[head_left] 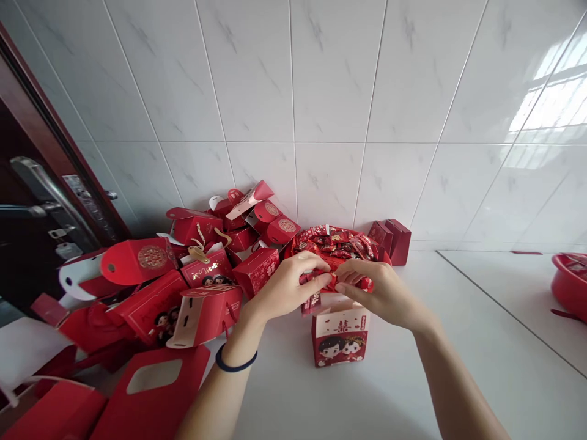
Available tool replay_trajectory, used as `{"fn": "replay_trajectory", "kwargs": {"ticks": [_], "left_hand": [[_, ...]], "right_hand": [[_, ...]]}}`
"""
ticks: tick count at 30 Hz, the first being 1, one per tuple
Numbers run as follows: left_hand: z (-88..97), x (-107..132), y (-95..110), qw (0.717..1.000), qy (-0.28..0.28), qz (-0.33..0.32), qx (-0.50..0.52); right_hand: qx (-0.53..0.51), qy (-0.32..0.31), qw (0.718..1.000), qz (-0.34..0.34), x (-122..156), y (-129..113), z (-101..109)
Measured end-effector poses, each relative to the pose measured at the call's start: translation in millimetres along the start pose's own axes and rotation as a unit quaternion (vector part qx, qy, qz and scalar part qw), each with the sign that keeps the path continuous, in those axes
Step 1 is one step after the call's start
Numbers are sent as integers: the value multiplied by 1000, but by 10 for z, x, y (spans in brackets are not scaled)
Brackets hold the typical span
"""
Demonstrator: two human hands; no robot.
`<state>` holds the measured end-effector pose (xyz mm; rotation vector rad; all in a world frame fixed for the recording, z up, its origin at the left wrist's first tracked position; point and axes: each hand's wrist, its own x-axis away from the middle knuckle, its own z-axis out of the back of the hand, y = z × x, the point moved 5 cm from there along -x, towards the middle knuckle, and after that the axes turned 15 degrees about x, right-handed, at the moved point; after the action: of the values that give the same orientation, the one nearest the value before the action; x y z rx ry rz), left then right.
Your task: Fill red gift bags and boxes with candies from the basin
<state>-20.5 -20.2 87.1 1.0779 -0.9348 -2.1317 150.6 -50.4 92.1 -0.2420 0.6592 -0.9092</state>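
My left hand [298, 279] and my right hand [378, 289] meet above a small gift box, thumbs and fingers bent inward. Between their fingertips is a red shiny wrapped candy [334, 282], partly hidden and hard to part from the heap behind. Just below stands the gift box [342, 343], red and cream with two cartoon figures on its front, upright with its top raised. Behind my hands lies a heap of red wrapped candies [337, 239] in a red container. A dark red packet [312, 304] shows beside the box, under my left hand.
Many red gift boxes [206, 315] lie jumbled on the left, some with rope handles. Two closed red boxes [398, 241] stand by the tiled wall [330, 177]. A red basin [571, 284] sits at the far right. A door handle [41, 183] is at the left.
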Motion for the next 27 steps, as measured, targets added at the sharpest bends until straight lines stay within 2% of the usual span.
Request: {"fn": "replay_trajectory", "kwargs": {"ticks": [3,7,12,17,20,23,27], "left_hand": [[-26,-6,110,996,70,-51,24],[-123,-1,148,991,114,-56,48],[-128,4,125,988,101,-15,120],[14,24,75,983,100,48,145],[74,36,60,984,95,49,140],[108,56,80,989,85,32,114],[135,84,115,995,59,39,66]], "right_hand": [[-85,-17,996,-8,-11,-68,-77],[-155,4,987,-32,-30,-111,-178],[-129,32,991,-24,-12,-77,-116],[-76,77,993,-40,42,37,132],[-80,110,990,-33,69,65,277],[-117,106,987,-19,82,71,331],[-121,69,990,-9,66,75,271]]}}
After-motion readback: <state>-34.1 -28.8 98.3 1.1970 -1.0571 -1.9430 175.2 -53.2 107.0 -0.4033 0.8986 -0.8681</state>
